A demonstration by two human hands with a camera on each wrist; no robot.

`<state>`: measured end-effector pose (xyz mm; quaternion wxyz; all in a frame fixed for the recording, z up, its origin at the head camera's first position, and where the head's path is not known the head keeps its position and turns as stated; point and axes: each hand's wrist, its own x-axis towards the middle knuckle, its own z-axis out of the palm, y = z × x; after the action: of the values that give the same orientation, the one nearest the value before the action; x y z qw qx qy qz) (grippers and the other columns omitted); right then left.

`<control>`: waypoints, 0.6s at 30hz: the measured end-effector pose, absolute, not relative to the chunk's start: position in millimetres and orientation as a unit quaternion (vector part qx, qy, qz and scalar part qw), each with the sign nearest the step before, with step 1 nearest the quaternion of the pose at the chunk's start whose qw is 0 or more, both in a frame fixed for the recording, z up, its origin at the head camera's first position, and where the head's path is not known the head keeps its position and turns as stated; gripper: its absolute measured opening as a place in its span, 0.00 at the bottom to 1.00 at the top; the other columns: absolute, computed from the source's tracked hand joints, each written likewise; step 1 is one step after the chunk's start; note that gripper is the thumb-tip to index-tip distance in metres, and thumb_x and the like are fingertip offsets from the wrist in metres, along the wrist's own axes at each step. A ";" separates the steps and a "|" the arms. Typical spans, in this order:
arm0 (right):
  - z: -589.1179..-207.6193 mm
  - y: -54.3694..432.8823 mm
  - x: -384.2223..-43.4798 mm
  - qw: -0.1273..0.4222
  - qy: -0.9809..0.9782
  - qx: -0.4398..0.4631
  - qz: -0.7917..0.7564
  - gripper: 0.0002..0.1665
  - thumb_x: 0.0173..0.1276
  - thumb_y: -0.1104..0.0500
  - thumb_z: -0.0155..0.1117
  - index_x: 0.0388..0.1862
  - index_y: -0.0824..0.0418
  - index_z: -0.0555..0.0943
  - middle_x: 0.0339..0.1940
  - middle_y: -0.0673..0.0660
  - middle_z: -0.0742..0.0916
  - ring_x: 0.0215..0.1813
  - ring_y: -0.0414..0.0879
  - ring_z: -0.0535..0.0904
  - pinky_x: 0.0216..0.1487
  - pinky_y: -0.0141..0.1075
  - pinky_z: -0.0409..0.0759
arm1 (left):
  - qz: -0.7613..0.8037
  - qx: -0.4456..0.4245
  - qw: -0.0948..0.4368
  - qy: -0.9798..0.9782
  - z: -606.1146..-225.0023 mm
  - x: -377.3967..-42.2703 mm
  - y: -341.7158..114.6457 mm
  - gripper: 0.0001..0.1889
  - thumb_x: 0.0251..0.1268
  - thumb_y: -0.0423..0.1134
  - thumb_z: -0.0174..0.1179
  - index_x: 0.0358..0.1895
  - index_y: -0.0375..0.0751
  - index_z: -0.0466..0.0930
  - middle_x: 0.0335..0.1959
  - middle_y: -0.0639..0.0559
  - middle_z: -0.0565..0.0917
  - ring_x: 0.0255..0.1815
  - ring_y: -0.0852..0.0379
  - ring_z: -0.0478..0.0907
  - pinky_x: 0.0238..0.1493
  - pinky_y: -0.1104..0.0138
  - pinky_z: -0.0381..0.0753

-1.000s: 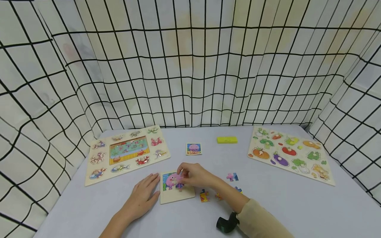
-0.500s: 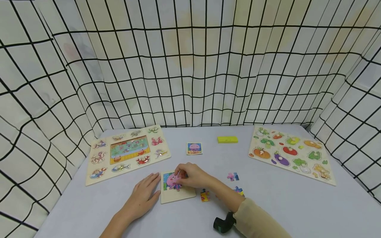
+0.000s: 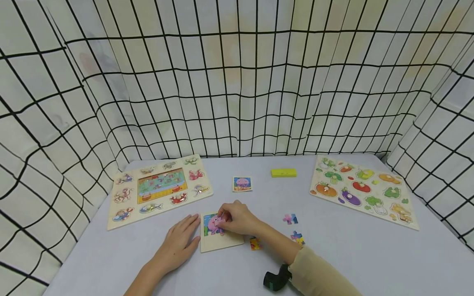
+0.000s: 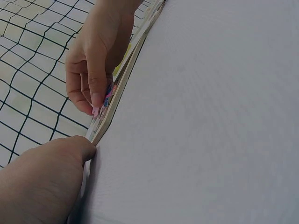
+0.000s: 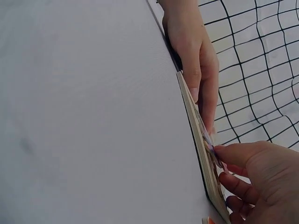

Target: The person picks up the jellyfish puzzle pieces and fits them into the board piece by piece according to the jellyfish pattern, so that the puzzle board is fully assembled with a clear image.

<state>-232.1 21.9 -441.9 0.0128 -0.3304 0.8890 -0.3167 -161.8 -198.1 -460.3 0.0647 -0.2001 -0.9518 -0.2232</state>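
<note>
A small wooden puzzle board (image 3: 222, 246) lies flat before me, with joined jigsaw pieces (image 3: 207, 224) of a pink octopus picture at its upper left. My right hand (image 3: 240, 218) is over the board and pinches a jigsaw piece (image 5: 224, 168) between thumb and fingers, low against the board face. Its fingers hide part of the picture in the head view. My left hand (image 3: 181, 241) rests flat on the table, fingers extended, its fingertips at the board's left edge. In the left wrist view, the left thumb (image 4: 86, 148) lies by the board's corner.
Loose jigsaw pieces (image 3: 290, 218) lie right of the board, one (image 3: 255, 243) by its edge. Behind stand an octopus picture card (image 3: 242, 184) and a yellow block (image 3: 283, 173). A sea-animal board (image 3: 159, 209) lies left, a vegetable board (image 3: 340, 181) right. Black netting (image 3: 255, 98) surrounds the table.
My right hand has shifted slightly left with the piece, bringing it up against the joined pieces. More of the loose pieces at right shows past the forearm. The left hand stays put.
</note>
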 end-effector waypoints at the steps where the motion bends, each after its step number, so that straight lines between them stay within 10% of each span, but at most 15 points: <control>1: -441.7 20.8 -231.3 0.009 0.892 -0.325 -0.314 0.10 0.57 0.51 0.68 0.33 0.52 0.78 0.21 0.40 0.75 0.30 0.37 0.64 0.28 0.27 0.62 | -0.223 -0.200 0.065 -0.952 -460.3 -162.0 -198.0 0.28 0.63 0.41 0.56 0.65 0.35 0.64 0.67 0.44 0.63 0.68 0.44 0.55 0.63 0.44 0.54; 18: -443.0 12.2 -226.6 -0.033 0.917 -0.284 -0.279 0.09 0.54 0.49 0.70 0.27 0.50 0.79 0.18 0.39 0.73 0.29 0.37 0.64 0.31 0.30 0.60 | -0.222 -0.204 0.069 -0.951 -459.1 -162.8 -198.0 0.28 0.62 0.41 0.56 0.64 0.34 0.64 0.67 0.44 0.64 0.68 0.44 0.55 0.62 0.44 0.54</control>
<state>-226.6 12.2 -443.0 -0.0334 -0.2844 0.9167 -0.2786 -162.8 -198.0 -459.1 0.0692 -0.2044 -0.9509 -0.2219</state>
